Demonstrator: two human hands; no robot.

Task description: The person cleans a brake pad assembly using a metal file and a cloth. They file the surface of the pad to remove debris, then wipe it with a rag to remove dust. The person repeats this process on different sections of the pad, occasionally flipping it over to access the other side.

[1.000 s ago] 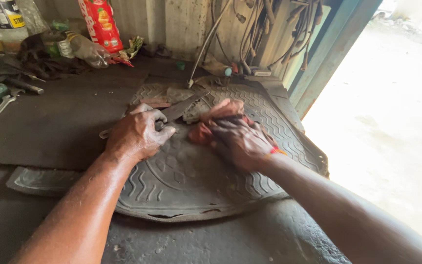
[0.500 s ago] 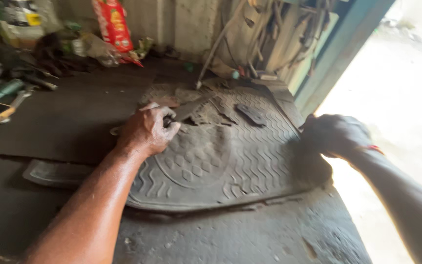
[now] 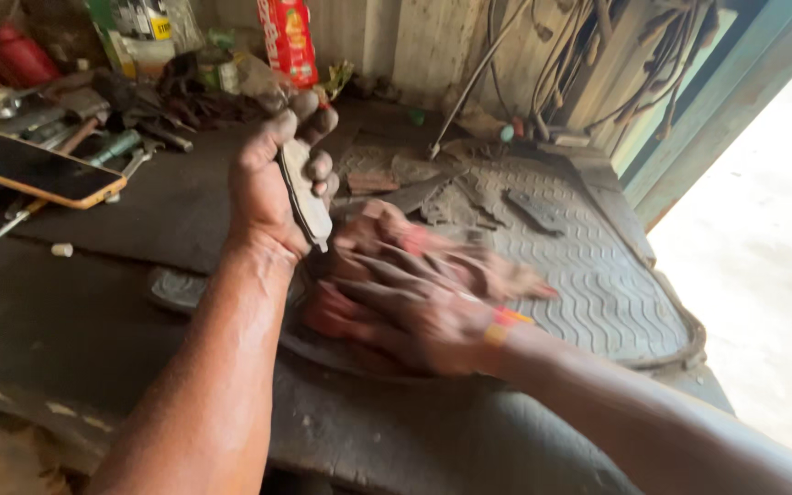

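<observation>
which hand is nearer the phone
Left. The left hand is raised, gripping a flat metal piece, a short way right of the phone. The right hand is lower and farther right, on a reddish rag over the mat.

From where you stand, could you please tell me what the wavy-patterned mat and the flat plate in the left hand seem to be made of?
The grey wavy-ribbed mat looks like moulded rubber: matte, dusty, with a raised lip. The curved flat grey plate in the left hand looks like dull metal, possibly coated; grime leaves it uncertain.

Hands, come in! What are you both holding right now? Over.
Left hand gripping a flat grey pad, raised. Right hand blurred, on a reddish rag over the rubber mat. Nothing blocking.
</observation>
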